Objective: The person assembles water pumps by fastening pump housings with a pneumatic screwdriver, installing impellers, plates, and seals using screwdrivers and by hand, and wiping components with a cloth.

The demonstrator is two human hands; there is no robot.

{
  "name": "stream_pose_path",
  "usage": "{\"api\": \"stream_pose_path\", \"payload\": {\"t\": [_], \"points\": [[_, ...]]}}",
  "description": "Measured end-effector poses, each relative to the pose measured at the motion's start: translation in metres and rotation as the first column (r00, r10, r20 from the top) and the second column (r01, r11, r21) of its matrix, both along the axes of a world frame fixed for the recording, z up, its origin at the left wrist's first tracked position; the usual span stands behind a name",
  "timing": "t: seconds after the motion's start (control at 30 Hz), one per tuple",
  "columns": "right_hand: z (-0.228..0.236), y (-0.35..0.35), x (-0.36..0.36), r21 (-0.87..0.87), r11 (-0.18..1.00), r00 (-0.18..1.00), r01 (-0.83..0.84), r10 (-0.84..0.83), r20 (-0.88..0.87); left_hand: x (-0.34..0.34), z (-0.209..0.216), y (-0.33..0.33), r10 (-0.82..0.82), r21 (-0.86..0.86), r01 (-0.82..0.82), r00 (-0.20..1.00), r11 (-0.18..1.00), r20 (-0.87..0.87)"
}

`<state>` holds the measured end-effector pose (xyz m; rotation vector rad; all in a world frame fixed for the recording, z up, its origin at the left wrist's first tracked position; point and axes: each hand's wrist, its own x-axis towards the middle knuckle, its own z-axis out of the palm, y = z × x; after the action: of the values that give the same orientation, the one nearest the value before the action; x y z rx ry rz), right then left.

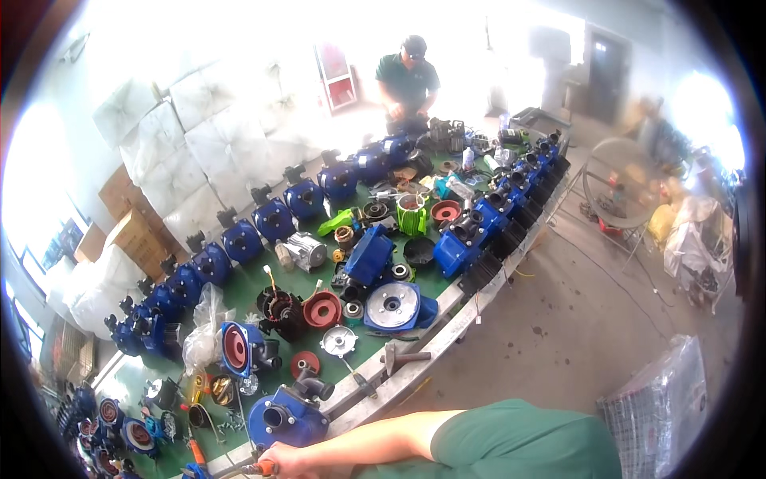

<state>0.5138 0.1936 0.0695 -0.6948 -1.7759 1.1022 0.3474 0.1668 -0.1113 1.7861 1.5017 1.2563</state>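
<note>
Green-topped bench (239, 291) stretched ahead of the grip (284, 460); grey floor (550, 343) with dark stains lay to its right. Pale wall (231, 40) was far ahead, mostly washed out by glare. Bright window (30, 267) sat well left of the grip. Wrapped white stacks (227, 152) and cardboard boxes (142, 241) stood ahead-left. Dark door (608, 76) was far ahead-right, strong light (706, 120) farther right of the grip, details there blurred

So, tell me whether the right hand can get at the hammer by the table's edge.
Probably yes: the hammer lies uncovered, its handle free. But the right hand seems closed around an orange tool, so its grip would likely need freeing first.
</note>
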Motion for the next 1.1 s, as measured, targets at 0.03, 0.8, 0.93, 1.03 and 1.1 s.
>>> {"api": "stream_pose_path", "payload": {"t": [0.03,0.8,0.93,1.03,1.1], "points": [[0.007,-0.004,-0.007,0.038,0.999,0.999,-0.029,0.027,0.043,-0.003,-0.013,0.013,0.086,-0.120,-0.107,0.982,0.987,-0.171],[0.021,-0.020,0.015,-0.020,1.000,0.984,0.019,-0.022,-0.175,0.032,0.072,-0.036,0.216,-0.109,-0.269,0.910,0.957,-0.354],[0.050,-0.028,0.041,-0.383,0.914,0.962,-0.130,0.023,-0.271,0.065,0.125,-0.042,0.153,-0.252,-0.310,0.854,0.917,-0.497],[0.095,-0.029,0.064,-0.485,0.872,0.984,-0.074,-0.016,-0.178,0.060,0.141,-0.061,0.158,-0.052,-0.236,0.781,0.970,-0.604],[0.110,-0.023,0.107,-0.494,0.862,0.975,-0.118,0.007,-0.220,0.058,0.138,-0.059,0.129,-0.061,-0.209,0.779,0.976,-0.614]]}}
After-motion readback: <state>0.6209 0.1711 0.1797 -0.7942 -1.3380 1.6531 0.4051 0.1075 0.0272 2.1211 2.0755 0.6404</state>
